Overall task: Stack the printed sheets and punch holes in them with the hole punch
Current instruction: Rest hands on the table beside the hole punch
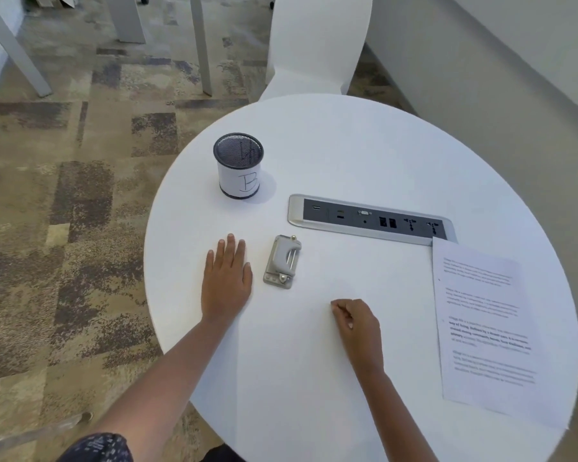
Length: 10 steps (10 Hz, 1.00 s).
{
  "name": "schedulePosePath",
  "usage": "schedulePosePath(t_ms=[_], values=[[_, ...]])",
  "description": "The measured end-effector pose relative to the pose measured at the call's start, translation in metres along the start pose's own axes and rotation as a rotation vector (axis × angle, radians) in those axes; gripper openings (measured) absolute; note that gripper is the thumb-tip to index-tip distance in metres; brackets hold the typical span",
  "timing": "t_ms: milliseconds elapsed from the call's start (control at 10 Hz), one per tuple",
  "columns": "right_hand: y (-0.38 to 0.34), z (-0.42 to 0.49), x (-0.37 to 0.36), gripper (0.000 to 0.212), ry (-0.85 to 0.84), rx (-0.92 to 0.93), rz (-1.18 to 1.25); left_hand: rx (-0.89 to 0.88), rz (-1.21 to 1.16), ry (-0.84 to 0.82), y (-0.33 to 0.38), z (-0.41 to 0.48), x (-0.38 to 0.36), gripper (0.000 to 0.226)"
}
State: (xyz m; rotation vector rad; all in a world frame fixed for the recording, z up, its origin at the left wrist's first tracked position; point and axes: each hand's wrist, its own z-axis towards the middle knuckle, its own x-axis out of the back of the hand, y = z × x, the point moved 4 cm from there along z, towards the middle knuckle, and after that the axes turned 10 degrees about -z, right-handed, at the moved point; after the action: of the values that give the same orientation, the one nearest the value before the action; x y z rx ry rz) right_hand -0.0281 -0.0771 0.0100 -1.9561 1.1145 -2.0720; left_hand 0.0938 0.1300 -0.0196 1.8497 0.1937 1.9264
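Observation:
A grey metal hole punch lies on the round white table, near its middle. My left hand rests flat on the table just left of the punch, fingers spread, holding nothing. My right hand sits on the table in a loose fist to the lower right of the punch, with nothing visible in it. Printed sheets lie at the table's right edge, well right of my right hand, with one corner over the socket strip.
A black mesh pen cup labelled B stands at the back left of the table. A recessed socket strip runs across the middle. A white chair stands behind the table, a wall is at the right, and patterned carpet lies to the left.

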Motion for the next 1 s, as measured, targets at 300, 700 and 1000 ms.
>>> schedulePosePath(t_ms=[300,700,1000], values=[[-0.008,-0.007,-0.004,0.012,-0.028,0.126,-0.184,0.000,-0.002,0.001,0.006,-0.015,-0.002,0.050],[-0.031,-0.001,-0.013,0.047,-0.051,0.147,-0.614,0.002,-0.035,0.002,0.007,-0.017,-0.001,0.050],[-0.003,0.004,-0.003,0.018,-0.084,-0.130,0.048,0.000,-0.047,0.015,0.007,-0.016,-0.001,0.048]])
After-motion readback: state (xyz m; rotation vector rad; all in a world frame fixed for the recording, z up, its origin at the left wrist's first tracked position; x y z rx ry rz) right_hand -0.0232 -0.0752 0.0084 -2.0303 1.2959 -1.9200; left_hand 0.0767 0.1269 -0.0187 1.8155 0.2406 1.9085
